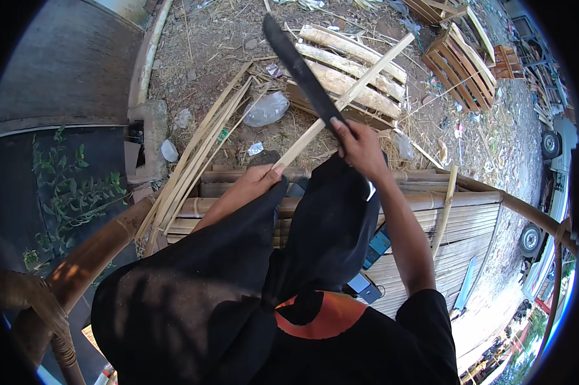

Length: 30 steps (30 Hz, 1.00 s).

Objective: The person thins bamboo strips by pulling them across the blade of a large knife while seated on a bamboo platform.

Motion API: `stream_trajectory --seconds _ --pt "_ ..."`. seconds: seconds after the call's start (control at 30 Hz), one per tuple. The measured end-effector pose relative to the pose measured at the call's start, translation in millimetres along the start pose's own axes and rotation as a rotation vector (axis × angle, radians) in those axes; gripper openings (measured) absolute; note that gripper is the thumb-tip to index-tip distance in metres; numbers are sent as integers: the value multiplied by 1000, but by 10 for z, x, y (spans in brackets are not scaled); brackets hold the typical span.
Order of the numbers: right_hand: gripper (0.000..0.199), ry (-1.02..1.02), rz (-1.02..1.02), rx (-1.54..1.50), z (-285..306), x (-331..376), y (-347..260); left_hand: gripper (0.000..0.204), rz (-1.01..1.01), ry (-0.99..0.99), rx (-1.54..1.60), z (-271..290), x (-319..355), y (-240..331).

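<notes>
A long, pale, flat wooden strip [366,79] slants outward from the left hand [252,182], fingers clamped on its near end, crossing a long, dark metal machete [299,66] clasped in the right hand [362,150]; a skidding blade could cut the left fingers.

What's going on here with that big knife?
A person's right hand grips a machete, while the left hand holds the near end of a pale wooden strip. The blade crosses the strip; whether they touch is unclear. More long strips lie to the left, and a slatted crate sits ahead.
</notes>
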State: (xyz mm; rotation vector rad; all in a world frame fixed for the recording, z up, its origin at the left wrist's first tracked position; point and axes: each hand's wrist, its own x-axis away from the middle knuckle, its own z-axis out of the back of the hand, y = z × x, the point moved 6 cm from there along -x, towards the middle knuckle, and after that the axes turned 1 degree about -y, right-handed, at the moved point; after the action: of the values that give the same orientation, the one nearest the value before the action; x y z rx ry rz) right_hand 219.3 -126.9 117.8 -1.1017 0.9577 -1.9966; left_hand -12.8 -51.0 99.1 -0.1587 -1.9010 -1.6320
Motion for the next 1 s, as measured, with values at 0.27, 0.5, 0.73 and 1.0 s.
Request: stream_trajectory --seconds 0.27,0.5,0.73,1.0 --pt "51 -21 -24 17 -31 -19 -23 27 -119 250 -600 38 -17 443" --pt "47 160 -112 -140 421 -183 -121 31 -130 384 -612 202 2 554" --pt "47 196 -52 -355 518 -141 -7 35 -130 310 -261 117 -25 522" --pt "48 264 96 -383 552 -146 -54 36 -123 75 56 -30 -79 448"
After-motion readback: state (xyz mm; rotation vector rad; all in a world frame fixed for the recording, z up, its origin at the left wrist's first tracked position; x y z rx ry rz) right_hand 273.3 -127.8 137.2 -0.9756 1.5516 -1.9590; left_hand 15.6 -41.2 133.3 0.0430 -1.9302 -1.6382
